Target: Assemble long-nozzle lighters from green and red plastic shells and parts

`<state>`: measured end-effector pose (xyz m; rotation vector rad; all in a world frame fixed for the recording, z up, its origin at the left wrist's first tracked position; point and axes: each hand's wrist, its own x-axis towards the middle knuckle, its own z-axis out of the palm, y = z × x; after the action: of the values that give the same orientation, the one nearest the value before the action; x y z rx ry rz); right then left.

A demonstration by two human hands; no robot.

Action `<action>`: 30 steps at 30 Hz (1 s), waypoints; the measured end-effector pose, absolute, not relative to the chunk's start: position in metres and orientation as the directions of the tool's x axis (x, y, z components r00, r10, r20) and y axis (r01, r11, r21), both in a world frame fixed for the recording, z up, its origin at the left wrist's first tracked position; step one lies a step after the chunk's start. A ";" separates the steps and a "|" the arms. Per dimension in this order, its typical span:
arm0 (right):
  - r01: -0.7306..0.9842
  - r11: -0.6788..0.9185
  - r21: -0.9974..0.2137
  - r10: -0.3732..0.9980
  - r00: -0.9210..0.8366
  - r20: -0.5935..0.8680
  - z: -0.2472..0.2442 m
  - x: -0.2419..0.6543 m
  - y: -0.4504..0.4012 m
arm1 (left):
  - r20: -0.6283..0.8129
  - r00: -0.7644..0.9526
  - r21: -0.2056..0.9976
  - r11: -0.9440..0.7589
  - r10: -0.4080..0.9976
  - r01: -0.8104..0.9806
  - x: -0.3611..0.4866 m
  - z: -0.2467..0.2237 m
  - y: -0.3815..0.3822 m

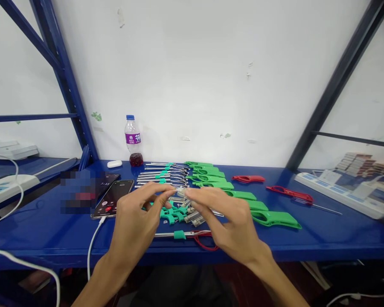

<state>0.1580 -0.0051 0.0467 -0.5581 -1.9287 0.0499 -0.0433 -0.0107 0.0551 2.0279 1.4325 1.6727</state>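
Observation:
My left hand (141, 211) and my right hand (228, 217) meet above the middle of the blue table, thumbs and index fingers pinched. At the right fingertips is a small clear plastic piece (181, 191), mostly covered. What the left pinch holds is too small to make out. Just below the fingers lie teal plastic triggers (171, 213) and a pile of clear plastic tanks (196, 218). Metal lighter tubes (147, 175) with teal parts and black wires lie in a row behind. Nearer me, a metal rod with a teal trigger (179, 234) joins a red lighter casing (206, 241), partly hidden by my right hand.
Green lighter casings (277, 218) line the right side, with a red casing (248, 178) and a red-handled screwdriver (291, 195) beyond. A power strip (342, 194) sits far right. On the left are phones (113, 200), a white cable (90, 247) and a drink bottle (133, 143).

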 end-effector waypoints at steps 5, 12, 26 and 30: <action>0.580 0.725 -0.372 0.564 -0.189 0.804 0.066 0.188 -0.006 | 0.523 0.117 0.470 -0.400 0.844 0.787 -0.072 0.049 0.007; 0.745 0.588 -0.314 0.794 -0.459 0.398 0.063 0.235 0.007 | 0.239 0.268 0.257 -0.327 0.933 0.909 -0.091 0.031 0.020; 0.813 0.426 -0.398 0.892 -0.450 0.035 0.045 0.262 0.023 | 0.151 0.337 0.242 -0.365 0.929 0.899 -0.078 0.028 0.024; 0.824 0.414 -0.387 0.902 -0.427 0.057 0.044 0.262 0.024 | 0.185 0.341 0.274 -0.382 0.922 0.883 -0.082 0.027 0.027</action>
<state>0.2619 0.0238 0.0443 -1.5097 -2.4156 0.4418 -0.0816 0.0271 0.0265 2.4676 1.6694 0.4705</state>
